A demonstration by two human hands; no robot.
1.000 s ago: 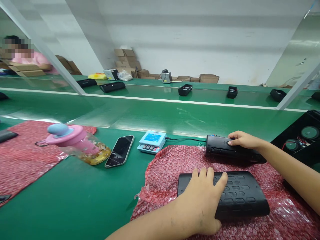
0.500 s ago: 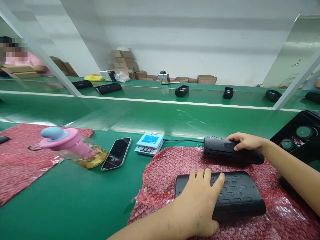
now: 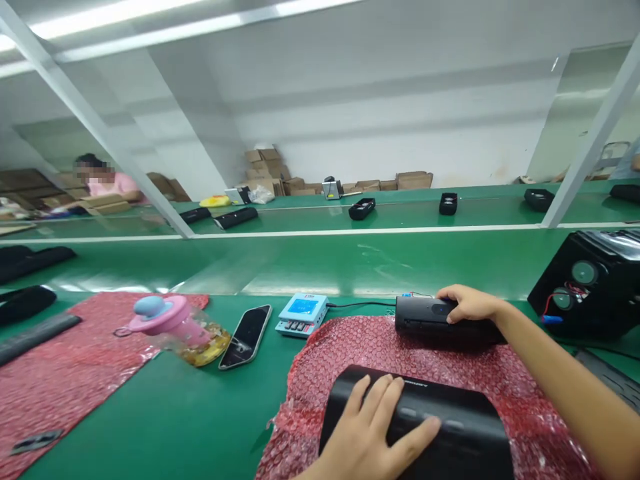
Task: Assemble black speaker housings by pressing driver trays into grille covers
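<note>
Under my left hand (image 3: 370,437) lies a black speaker housing (image 3: 465,440), its smooth curved face with small white lettering turned up. The fingers of that hand are spread flat across it, thumb apart. Farther back, my right hand (image 3: 470,303) grips the top of a second black speaker housing (image 3: 417,313), thumb on the near face and fingertips behind it. Both housings sit on red bubble wrap (image 3: 320,373). A black cable (image 3: 357,305) runs from a light-blue meter (image 3: 303,313) with a lit screen to the second housing.
Left of the meter are a phone (image 3: 245,337) and a pink-lidded bottle (image 3: 185,333). Black speaker boxes (image 3: 590,287) with exposed drivers stand at right. Behind a low ledge, several black housings (image 3: 363,209) line another bench. A person in pink (image 3: 123,183) is at far left.
The near housing has turned from its patterned oval-slot face to its smooth lettered face under my left hand. My right hand stays on the far housing. The view has tilted upward.
</note>
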